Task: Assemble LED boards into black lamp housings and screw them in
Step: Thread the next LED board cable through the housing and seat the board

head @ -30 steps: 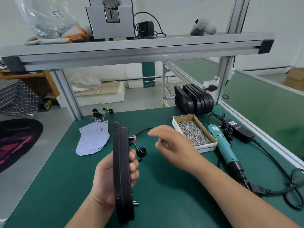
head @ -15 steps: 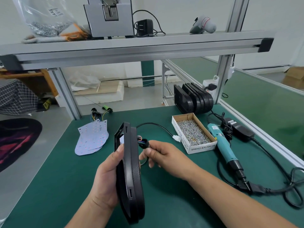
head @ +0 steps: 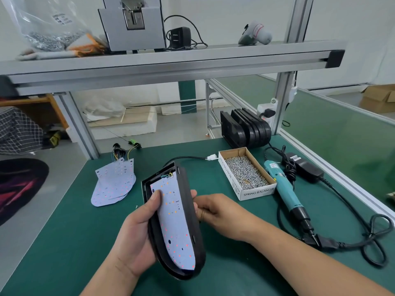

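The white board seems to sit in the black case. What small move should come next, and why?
Probably the right hand should let go and pick a screw from the box: the board lies in the case under the left hand, screwdriver lying unused.

we see two bare hands, the left hand [head: 136,238] and the right hand [head: 215,212], both uncovered. the fingers [head: 155,199] have short, plain nails. the left forearm [head: 106,280] and right forearm [head: 299,263] are bare as far as the view reaches.
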A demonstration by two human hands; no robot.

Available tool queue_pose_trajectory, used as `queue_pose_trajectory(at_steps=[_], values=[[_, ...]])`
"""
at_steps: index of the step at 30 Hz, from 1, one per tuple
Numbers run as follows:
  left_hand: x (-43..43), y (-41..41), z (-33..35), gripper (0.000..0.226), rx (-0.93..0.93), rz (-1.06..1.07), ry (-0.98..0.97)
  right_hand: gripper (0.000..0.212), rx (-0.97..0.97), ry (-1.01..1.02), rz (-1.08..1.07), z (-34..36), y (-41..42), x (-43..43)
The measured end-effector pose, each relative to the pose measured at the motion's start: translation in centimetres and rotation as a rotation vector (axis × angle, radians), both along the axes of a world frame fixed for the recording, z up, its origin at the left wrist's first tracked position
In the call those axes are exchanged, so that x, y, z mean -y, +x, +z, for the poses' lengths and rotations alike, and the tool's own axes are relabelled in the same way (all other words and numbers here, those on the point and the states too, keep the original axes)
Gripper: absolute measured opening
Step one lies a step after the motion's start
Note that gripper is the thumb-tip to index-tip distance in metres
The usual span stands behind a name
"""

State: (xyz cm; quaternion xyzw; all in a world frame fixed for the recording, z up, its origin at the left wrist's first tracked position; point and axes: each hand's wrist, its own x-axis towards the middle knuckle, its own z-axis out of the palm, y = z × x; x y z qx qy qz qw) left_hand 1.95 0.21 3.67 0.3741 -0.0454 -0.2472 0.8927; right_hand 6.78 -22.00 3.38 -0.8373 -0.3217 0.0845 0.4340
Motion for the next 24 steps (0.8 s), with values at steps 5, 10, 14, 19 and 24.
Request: queue_pose_trajectory(at_steps=[5,10,14,19,24], values=[[0.4,-0.2,0.3,0.08,-0.007,0.07,0.045,0.032,-0.07,0.039,0.051,0.2,-0.4,0.2],[0.7,-0.4,0.2,0.088,-0.02,0.144,0.083,0.03,-0.006,0.035,0.073,0.8,-0.7,0.1],[1.1,-0.7,0.4,0.065,-0.074,0.193,0.07,0.03,0.077,0.013,0.033,0.6,-0.6,0.3],[0.7,-0.9,1.0,0.071,-0.127,0.18,0.099,0.032,0.06,0.012,0.031,0.4,-0.7,0.4],[0.2,-1.2,1.3,0.08,-0.035,0.119,0.076,0.034,0.069,0.019,0.061,0.9,-0.9,0.6]])
